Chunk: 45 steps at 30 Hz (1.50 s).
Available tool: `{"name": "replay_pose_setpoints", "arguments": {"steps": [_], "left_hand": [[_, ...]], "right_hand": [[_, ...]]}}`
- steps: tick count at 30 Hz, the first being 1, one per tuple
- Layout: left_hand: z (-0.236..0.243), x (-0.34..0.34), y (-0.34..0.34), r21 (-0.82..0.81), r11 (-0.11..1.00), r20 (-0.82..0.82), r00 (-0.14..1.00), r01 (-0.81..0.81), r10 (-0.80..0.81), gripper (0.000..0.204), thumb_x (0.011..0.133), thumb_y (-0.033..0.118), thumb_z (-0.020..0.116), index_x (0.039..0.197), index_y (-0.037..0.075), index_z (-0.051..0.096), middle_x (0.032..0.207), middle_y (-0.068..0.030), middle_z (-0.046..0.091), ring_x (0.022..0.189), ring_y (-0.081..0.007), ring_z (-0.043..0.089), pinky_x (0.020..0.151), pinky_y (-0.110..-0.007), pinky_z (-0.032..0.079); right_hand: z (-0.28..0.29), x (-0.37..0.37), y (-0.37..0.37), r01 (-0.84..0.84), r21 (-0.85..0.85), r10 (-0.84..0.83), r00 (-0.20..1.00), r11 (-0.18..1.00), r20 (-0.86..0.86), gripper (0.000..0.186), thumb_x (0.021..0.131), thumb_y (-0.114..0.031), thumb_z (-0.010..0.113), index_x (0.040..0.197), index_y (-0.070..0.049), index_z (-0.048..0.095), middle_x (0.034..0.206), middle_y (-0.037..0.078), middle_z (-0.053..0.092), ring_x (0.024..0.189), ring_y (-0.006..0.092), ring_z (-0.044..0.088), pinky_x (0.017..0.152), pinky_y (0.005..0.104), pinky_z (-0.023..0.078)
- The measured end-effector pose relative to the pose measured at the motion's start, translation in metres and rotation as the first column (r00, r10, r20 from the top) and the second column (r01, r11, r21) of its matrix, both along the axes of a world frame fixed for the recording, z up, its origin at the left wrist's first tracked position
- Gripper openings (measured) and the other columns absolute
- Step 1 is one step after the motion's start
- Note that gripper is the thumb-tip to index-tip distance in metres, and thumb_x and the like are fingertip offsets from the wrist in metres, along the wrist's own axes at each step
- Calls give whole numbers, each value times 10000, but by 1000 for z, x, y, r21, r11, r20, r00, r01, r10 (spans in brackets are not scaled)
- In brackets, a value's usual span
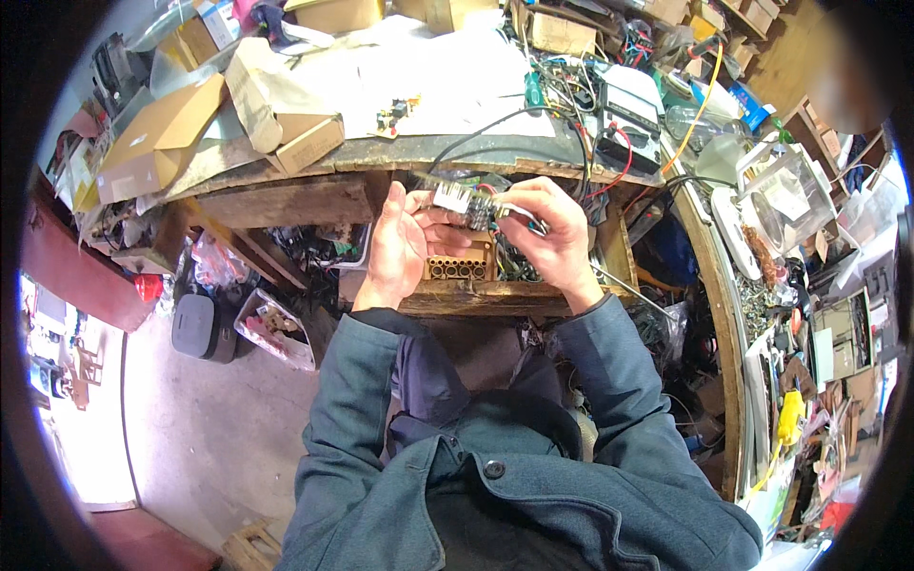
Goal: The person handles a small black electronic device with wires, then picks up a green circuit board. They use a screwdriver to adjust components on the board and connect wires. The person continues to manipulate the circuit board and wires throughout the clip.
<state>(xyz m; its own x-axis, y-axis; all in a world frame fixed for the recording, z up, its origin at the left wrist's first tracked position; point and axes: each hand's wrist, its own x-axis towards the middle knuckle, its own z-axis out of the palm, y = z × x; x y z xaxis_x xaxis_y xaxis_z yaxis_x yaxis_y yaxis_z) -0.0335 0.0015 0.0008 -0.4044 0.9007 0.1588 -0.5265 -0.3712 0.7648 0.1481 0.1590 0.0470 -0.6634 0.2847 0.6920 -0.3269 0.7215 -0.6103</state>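
Observation:
Just in front of the bench edge, both hands hold a small circuit board [453, 199] with a white block and dark components on it. My left hand [398, 249] supports its left end, thumb upright and fingers curled beneath. At the right end, my right hand [552, 231] has its fingers pinched together on the board's edge or the wires there; its fingers hide the exact grip. Below the hands, a brown block with rows of round holes [459, 268] sits in an open wooden drawer [533, 301] among wires.
White paper [333, 81] covers the bench, with a small yellow-and-black circuit board [395, 115] on it. A green-handled screwdriver [533, 90], a black box [629, 103] and tangled cables lie right. Cardboard boxes [162, 143] crowd the left; a carton [276, 328] stands on the floor.

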Motion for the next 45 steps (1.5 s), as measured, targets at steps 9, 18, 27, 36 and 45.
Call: {"name": "replay_pose_setpoints", "arguments": {"steps": [9,18,27,36,45], "left_hand": [[8,7,-6,97,995,-5,999,39,-39,458,1025,387,575,1270,5,633,1169,-134,743,1020,-243,753,853,-459,664],[1,2,-8,65,997,73,997,34,-39,444,962,222,601,1344,-3,583,1238,-127,715,1097,-244,722,933,-445,616],[1,1,-5,31,996,69,994,84,-86,473,908,137,628,1342,-40,572,1207,-116,710,1051,-211,723,924,-385,603],[4,2,-8,-10,997,40,996,79,-79,470,902,102,614,1340,-62,572,1211,-123,701,1055,-207,718,951,-365,588],[1,4,-2,8,996,27,996,85,-85,468,926,110,614,1361,-49,549,1213,-123,692,1042,-215,730,902,-408,633]], "right_hand": [[-21,11,-13,181,335,-185,983,925,-21,440,761,79,776,1162,-101,757,1180,131,678,1009,273,743,844,363,635],[-10,15,-16,18,69,-25,994,997,104,724,748,-297,955,1352,-91,614,1380,140,549,1202,275,613,914,371,576],[-19,16,-11,-15,-516,103,985,856,142,663,795,-123,912,1370,-94,583,1068,5,626,903,86,602,776,250,516],[-28,14,-1,-47,-674,197,969,737,147,461,899,-33,791,1329,-85,634,956,-24,651,854,43,611,763,215,496],[-25,17,-3,-43,-689,201,968,723,151,402,928,-51,782,1302,-89,637,929,-18,670,819,48,624,732,231,507]]}}
